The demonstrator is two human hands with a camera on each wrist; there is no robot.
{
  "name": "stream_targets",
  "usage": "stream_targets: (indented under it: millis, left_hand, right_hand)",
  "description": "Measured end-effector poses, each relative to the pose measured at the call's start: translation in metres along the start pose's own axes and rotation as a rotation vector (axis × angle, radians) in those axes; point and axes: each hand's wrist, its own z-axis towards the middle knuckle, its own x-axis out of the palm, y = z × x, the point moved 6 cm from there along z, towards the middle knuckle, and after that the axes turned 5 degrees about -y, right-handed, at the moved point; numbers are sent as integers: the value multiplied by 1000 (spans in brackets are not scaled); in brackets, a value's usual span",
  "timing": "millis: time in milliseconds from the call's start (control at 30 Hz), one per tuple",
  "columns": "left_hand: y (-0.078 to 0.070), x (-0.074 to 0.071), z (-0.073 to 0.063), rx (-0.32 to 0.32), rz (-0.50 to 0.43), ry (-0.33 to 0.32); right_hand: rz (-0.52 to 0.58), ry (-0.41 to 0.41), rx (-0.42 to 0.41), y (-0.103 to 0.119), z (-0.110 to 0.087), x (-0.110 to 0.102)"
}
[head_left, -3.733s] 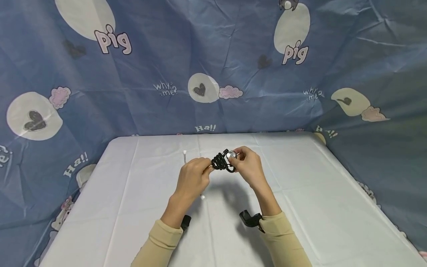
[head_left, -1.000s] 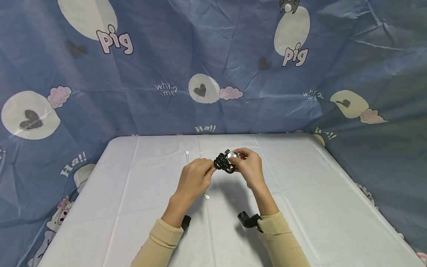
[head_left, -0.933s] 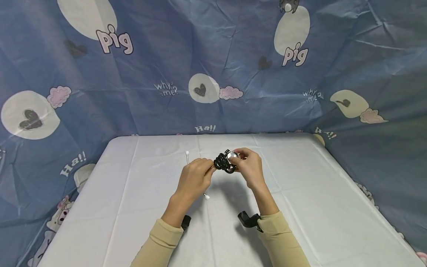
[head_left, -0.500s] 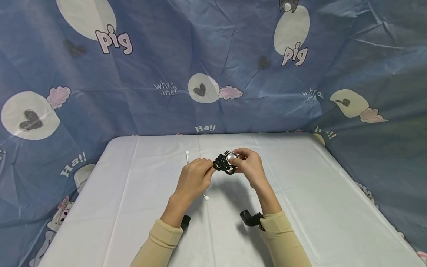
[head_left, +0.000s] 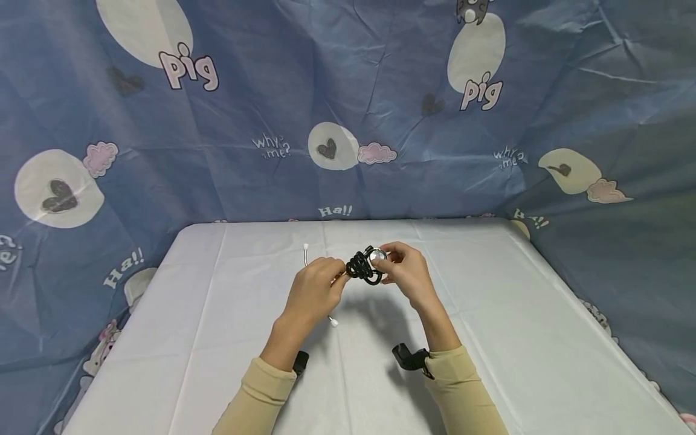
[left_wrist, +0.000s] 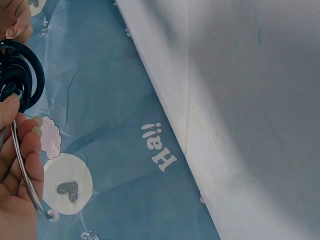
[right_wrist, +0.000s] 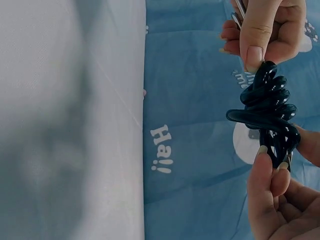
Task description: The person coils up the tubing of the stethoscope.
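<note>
A stethoscope [head_left: 359, 266] is held above the white table, its black tubing wound into a tight coil. My left hand [head_left: 312, 290] grips its metal ear tubes just left of the coil. One white eartip [head_left: 306, 246] sticks out above that hand, another shows below it. With thumb and fingers, my right hand [head_left: 410, 275] pinches the coil's right end by the round silver chest piece [head_left: 377, 256]. The left wrist view shows a metal ear tube [left_wrist: 25, 175] lying across the left fingers. In the right wrist view the coiled tubing [right_wrist: 270, 107] spans both hands.
A white cloth covers the table [head_left: 244, 338], whose back edge meets a blue printed curtain [head_left: 348, 90]. The curtain also hangs along both sides. Black wrist cameras [head_left: 409, 357] are strapped at the sleeve cuffs.
Both hands keep their hold on the stethoscope. It has shifted very slightly left since a second ago, and the lower eartip has swung a little to the left.
</note>
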Motion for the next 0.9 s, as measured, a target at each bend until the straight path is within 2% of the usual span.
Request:
stream_targets:
  millis: [267, 367, 600, 900]
  left_hand:
    - [0, 0, 1, 53, 61, -62]
    - [1, -1, 2, 55, 92, -74]
    - [6, -1, 1, 10, 113, -53]
    - [14, 3, -2, -88, 156, -9]
  right_hand:
    - [-10, -5, -5, 3, 0, 0]
    - [-14, -9, -11, 3, 0, 0]
    - [-26, -20, -7, -1, 1, 1]
    - [11, -14, 26, -6, 2, 4]
